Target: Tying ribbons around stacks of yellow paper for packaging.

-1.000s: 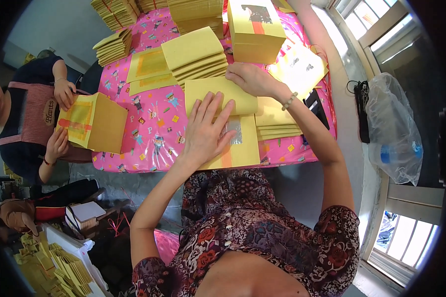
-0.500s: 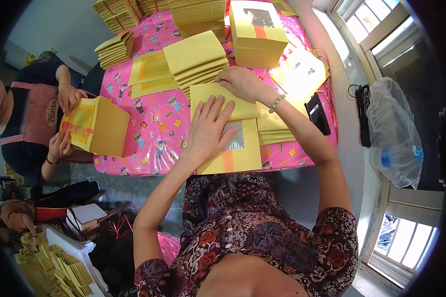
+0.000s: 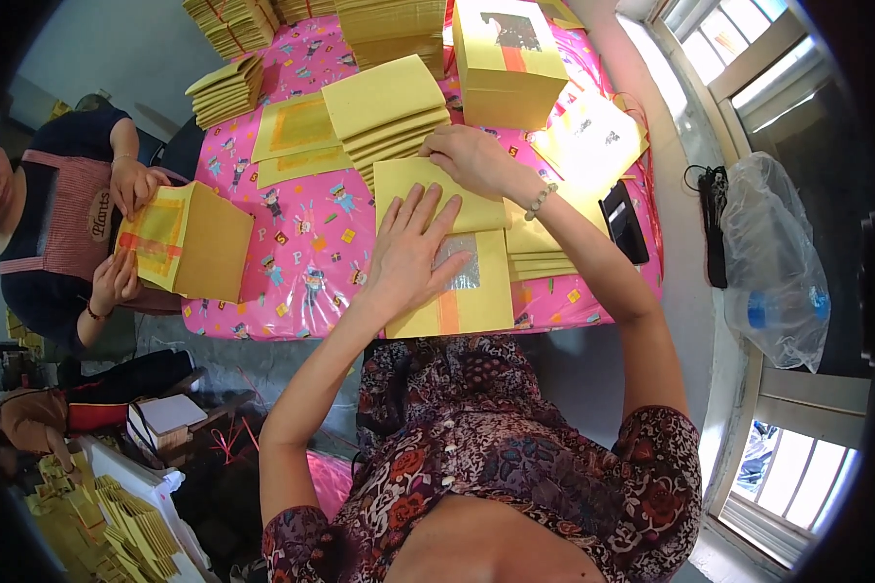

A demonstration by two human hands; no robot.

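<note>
Now your left hand (image 3: 413, 255) lay open and flat on the folded yellow paper (image 3: 491, 313), at the near edge of the pink-covered table (image 3: 280, 313); your right hand (image 3: 474, 161), curled, grip unclear, had shifted leftward along its far fold, seemingly creasing it, beside the folded-paper stack (image 3: 381, 92).

Left hand (image 3: 413, 251) covers part of the yellow sheet (image 3: 486, 311) and the left side of its silver patch (image 3: 465, 267). Right hand (image 3: 476, 160): fingertips curled under, can't tell the grip. Right forearm (image 3: 612, 267) blocks part of the stack (image 3: 544, 255) by worktop's (image 3: 301, 233) near right corner. Bundles (image 3: 394, 44) at far edge cut off up top. Right-edge paper (image 3: 603, 126) glared out, marks unclear. Co-worker (image 3: 58, 219) clipped by left rim
</note>
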